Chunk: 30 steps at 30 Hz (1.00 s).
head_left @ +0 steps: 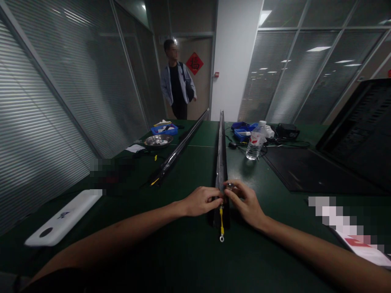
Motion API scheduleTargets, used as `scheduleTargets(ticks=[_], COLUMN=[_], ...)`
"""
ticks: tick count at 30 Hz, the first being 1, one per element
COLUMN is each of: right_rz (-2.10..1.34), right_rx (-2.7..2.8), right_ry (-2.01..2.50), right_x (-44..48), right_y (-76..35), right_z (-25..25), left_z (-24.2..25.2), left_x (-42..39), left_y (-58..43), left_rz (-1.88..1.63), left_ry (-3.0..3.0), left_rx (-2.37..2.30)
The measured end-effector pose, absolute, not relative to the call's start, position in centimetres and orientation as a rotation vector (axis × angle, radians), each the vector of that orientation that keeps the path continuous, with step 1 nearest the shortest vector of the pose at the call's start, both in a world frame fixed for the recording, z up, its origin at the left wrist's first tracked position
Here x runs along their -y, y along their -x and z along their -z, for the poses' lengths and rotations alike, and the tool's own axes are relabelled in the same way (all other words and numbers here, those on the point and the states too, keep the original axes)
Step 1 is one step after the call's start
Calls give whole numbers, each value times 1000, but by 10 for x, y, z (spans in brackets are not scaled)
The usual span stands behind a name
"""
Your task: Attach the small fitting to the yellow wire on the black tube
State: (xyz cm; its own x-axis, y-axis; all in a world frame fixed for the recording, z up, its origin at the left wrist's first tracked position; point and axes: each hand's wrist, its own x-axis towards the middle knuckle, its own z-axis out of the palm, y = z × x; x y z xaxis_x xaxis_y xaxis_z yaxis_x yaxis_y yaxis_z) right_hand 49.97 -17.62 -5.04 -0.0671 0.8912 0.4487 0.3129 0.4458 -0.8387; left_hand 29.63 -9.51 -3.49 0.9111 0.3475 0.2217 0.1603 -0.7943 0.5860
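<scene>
fingers of both hands met at the near end of a long dark strip [220,154] that ran up the middle of the frame. the left hand [200,201] was pinched shut on the strip's left edge, and the right hand [246,202] was closed on its right edge, with a small round metal part [230,186] sitting at the fingertips; whether that part was a screw, a nut or a cap was too small to tell. just below the hands a yellow wire [221,223] hung out of the strip's end and finished in a ring lug [221,239] lying loose on the green table [189,252], touching nothing else.

judging from that, the work at this end looked partly done: the wire was already in the strip, but its lug was unattached and the small part was in the fingers rather than clearly seated. how the far end stood could not be made out.

left of centre lay a second strip [179,150], also with a yellow wire at its near end, untouched by either hand. a metal bowl [158,140] and a blue tray [164,129] sat at upper left of the table, a water bottle [255,141] and more blue trays [242,131] to the right of the strip. a white flat device [62,217] lay at lower left. a person [177,79] stood in the background near the door.
</scene>
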Motion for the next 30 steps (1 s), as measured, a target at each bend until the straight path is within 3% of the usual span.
scheduleTargets(ticks=[17, 30], right_rz=[-610, -774], right_rx=[1623, 1592], right_ry=[1050, 1014], right_x=[176, 173], right_y=[-500, -500], right_z=[51, 56], left_z=[36, 34], left_x=[94, 96], left_y=[-297, -297], left_rz=[-439, -431], left_ry=[-2483, -2483], left_rx=[-346, -375])
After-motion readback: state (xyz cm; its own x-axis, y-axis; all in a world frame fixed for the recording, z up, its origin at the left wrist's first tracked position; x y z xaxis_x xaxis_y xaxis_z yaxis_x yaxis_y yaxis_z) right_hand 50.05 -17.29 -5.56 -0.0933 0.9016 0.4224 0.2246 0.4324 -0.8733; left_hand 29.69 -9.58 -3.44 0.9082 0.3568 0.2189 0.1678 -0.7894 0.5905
